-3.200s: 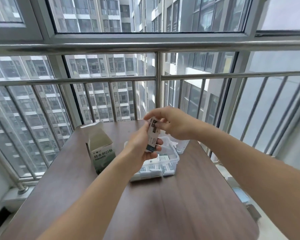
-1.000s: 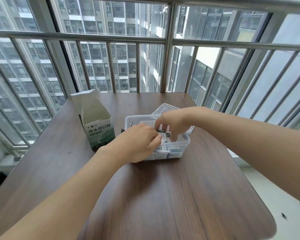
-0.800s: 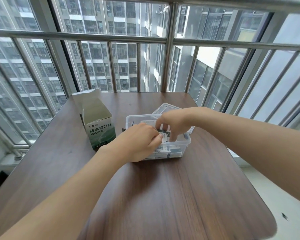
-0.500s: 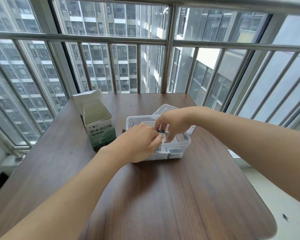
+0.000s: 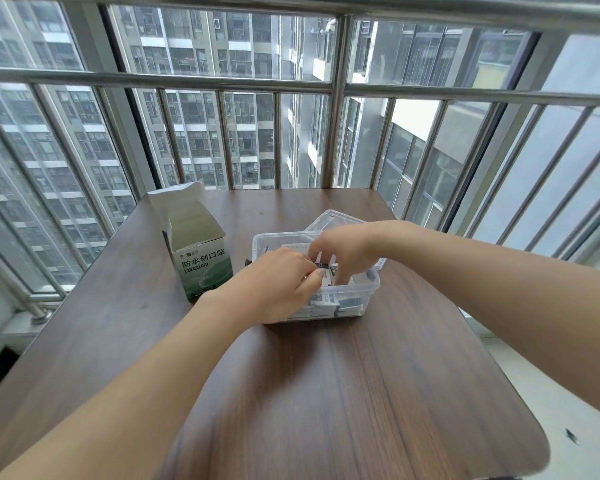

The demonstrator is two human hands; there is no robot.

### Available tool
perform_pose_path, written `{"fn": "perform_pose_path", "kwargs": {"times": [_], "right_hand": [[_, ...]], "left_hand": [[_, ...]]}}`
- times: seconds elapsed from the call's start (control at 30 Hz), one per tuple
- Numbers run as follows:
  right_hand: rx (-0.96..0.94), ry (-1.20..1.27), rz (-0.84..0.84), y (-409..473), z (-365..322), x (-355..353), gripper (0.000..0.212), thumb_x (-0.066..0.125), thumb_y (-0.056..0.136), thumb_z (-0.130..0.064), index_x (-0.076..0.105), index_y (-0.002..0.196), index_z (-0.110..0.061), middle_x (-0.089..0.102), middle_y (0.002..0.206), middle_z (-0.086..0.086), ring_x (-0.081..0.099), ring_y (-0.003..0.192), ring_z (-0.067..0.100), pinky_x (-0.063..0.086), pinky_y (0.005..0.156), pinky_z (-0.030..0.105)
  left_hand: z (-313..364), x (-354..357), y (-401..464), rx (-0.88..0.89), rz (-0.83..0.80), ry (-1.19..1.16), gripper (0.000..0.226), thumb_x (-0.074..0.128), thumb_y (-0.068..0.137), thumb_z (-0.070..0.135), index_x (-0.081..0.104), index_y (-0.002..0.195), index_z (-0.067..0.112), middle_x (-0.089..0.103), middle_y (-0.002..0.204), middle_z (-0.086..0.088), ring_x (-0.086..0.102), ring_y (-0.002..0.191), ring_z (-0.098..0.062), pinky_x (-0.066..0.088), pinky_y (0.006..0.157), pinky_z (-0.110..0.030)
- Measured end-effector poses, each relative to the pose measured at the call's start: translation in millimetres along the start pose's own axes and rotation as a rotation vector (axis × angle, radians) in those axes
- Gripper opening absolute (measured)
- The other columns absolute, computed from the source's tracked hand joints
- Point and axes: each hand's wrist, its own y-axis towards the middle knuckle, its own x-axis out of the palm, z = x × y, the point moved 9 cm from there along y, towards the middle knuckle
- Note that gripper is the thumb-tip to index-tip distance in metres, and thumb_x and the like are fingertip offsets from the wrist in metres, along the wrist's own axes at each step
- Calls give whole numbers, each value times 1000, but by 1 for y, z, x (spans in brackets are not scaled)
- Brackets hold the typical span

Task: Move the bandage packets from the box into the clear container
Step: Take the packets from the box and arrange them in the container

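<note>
Both hands are over the clear container (image 5: pixel 357 296), which sits on the brown wooden table (image 5: pixel 361 393). The left hand (image 5: pixel 274 289) reaches in over the container's near-left wall, fingers curled, with the fingertips pinching the left edge of a small stack of bandage packets (image 5: pixel 326 271) held upright above the container's interior. The right hand (image 5: pixel 347 249) comes in from the far-right side, fingers bent downward and closed on the right side and top of the same stack, so the packets lie directly between the two grips, touching both. Exact thumb placement on either hand is hidden. Below the grips, more packets (image 5: pixel 329 303) lie flat in layers on the container floor, visible through the near wall. The container's lid (image 5: pixel 329 220) lies just behind the right hand, partly tucked against the container's far rim. The green and white bandage box (image 5: pixel 201 258) stands upright well to the left of the left hand, its top flap open, apart from the container. Whether any packets are inside it cannot be told.
</note>
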Motion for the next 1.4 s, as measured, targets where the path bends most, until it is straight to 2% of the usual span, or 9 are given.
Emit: {"fn": "perform_pose_path", "kwargs": {"times": [0.27, 0.47, 0.63, 0.9, 1.0, 1.13, 1.23, 1.3, 1.4], "right_hand": [[7, 7, -8, -2, 1, -2, 57, 77, 80, -23, 55, 133, -26, 67, 119, -2, 64, 104, 19, 54, 93, 40], [-11, -20, -13, -3, -5, -1, 46, 72, 83, -19, 60, 127, -24, 67, 118, -1, 63, 87, 15, 55, 78, 33], [-3, 11, -6, -3, -4, -2, 52, 73, 83, -19, 56, 132, -26, 64, 123, -2, 63, 105, 19, 54, 91, 38], [1, 76, -8, -6, -2, -5, 59, 74, 86, -21, 51, 139, -28, 62, 129, -6, 61, 101, 14, 48, 88, 30], [2, 94, -11, -9, -4, -10, 59, 74, 87, -22, 49, 141, -30, 62, 131, -10, 62, 106, 13, 50, 95, 34], [-4, 24, 1, -26, -10, -31, 53, 72, 91, -29, 52, 140, -31, 60, 132, -13, 59, 108, 12, 47, 92, 30], [-100, 98, 325, -42, -33, -80, 32, 70, 92, -18, 68, 123, -22, 70, 114, -10, 64, 95, 6, 50, 92, 24], [-229, 270, 559, -48, -60, -107, 20, 70, 91, -12, 76, 108, -21, 73, 100, -13, 66, 85, -2, 55, 85, 16], [-370, 356, 624, -40, -100, -115, 18, 70, 92, -12, 78, 102, -25, 72, 95, -16, 63, 77, -8, 47, 66, 2]], "left_hand": [[2, -3, -1, 1, 8, -25, 54, 26, 95, 42, 61, 73, 8, 63, 78, -5, 56, 75, -25, 48, 73, -47], [2, -3, -3, 7, 14, -30, 51, 29, 95, 43, 61, 73, 11, 64, 82, 0, 57, 77, -25, 49, 73, -47], [3, -4, -4, 23, 11, -61, 51, 31, 95, 41, 66, 77, 8, 66, 88, 0, 58, 80, -22, 49, 74, -46], [0, -5, -6, 22, 12, -79, 56, 30, 96, 43, 70, 84, 6, 68, 89, -4, 58, 81, -19, 48, 75, -46], [0, -11, -9, 4, 26, -134, 51, 33, 100, 41, 74, 88, 13, 70, 93, 2, 58, 84, -13, 48, 80, -41], [-10, -53, -28, 8, 278, -227, 35, 45, 99, 35, 77, 94, 20, 73, 89, 8, 64, 84, -9, 52, 81, -37], [-30, -109, -68, 8, 739, -188, 22, 58, 88, 20, 73, 101, 12, 69, 93, 7, 61, 82, -8, 52, 79, -28], [-53, -132, -103, -61, 973, -141, 40, 62, 74, 8, 65, 113, 7, 60, 107, 5, 56, 94, -13, 48, 84, -25], [-101, -119, -123, -279, 963, -288, 86, 67, 62, 10, 38, 143, 15, 38, 140, 3, 41, 129, -20, 38, 109, -34]]}}
